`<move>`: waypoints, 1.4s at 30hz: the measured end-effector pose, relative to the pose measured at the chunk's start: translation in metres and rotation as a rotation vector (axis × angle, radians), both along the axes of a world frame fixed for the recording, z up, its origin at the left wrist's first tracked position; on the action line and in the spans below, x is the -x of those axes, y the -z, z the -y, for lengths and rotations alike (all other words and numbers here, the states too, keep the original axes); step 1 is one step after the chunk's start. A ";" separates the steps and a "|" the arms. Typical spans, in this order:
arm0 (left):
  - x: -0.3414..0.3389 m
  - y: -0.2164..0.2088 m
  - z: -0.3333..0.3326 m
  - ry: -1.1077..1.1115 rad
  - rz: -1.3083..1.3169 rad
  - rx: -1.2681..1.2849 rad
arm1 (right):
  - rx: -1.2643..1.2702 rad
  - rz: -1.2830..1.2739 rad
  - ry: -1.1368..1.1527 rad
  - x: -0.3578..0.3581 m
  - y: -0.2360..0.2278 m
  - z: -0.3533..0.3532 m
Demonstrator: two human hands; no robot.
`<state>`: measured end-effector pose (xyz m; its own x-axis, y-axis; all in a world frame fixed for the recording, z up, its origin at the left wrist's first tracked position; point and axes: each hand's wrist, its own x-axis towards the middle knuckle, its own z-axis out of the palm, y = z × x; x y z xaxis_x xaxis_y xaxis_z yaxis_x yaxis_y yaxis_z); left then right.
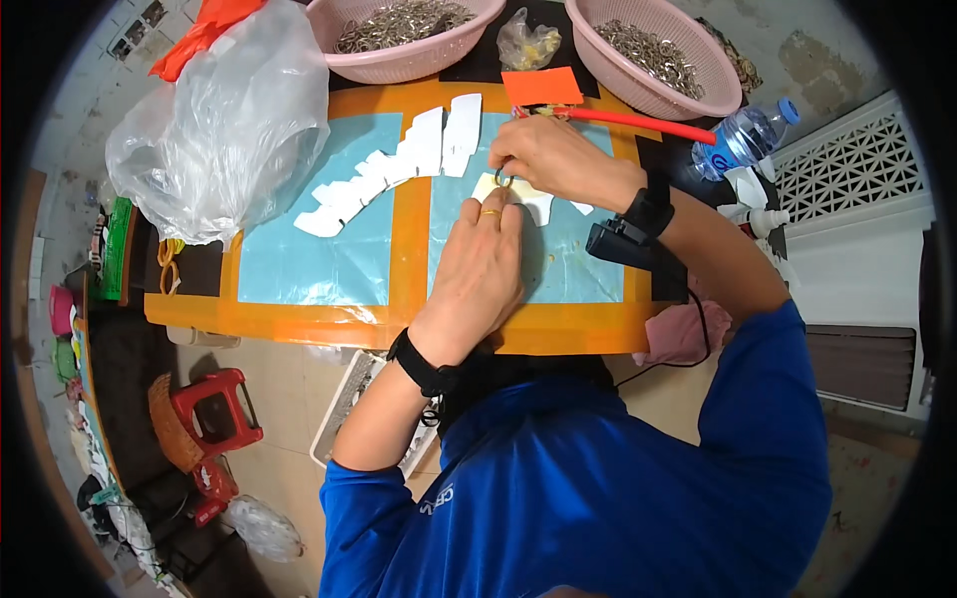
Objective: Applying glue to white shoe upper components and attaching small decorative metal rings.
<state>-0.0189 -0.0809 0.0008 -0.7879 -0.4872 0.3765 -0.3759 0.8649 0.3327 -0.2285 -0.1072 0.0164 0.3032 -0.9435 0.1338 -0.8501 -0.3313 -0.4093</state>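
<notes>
Both my hands meet over the blue-covered right part of the table. My right hand [558, 159] comes in from the right, its fingers bent and pinching a small dark metal ring [503, 177]. Beneath the ring lies a white piece of paper or card [539, 206] with a pale yellow patch; its exact kind is hard to tell. My left hand [475, 257] presses its fingertips on that piece, close against the ring, and holds it down. Just to the left, several white cut pieces [394, 164] lie in an overlapping row. My fingers partly hide the ring.
Two pink baskets [404, 65] of metal rings or clasps stand at the back. A clear plastic bag [234, 130] fills the left side. An orange card [543, 86], a red rod [648, 122] and a water bottle [736, 145] lie at the back right.
</notes>
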 end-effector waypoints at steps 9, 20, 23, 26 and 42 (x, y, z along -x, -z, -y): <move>0.000 -0.002 -0.001 -0.003 -0.003 -0.041 | 0.001 0.003 -0.034 0.003 -0.002 0.002; 0.001 0.000 -0.001 -0.013 -0.026 -0.017 | 0.029 0.025 -0.071 0.001 -0.001 0.001; 0.002 0.001 0.001 -0.007 -0.030 0.002 | 0.002 0.036 -0.089 0.006 0.003 0.004; 0.001 0.002 0.002 0.003 -0.037 0.000 | -0.013 0.072 -0.083 0.006 0.000 0.004; -0.001 -0.003 0.003 -0.005 -0.114 -0.223 | 0.032 0.085 -0.104 0.003 -0.003 0.000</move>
<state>-0.0178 -0.0843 0.0037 -0.7439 -0.5719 0.3456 -0.3291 0.7637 0.5554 -0.2312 -0.1073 0.0199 0.3854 -0.9023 0.1932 -0.7731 -0.4300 -0.4663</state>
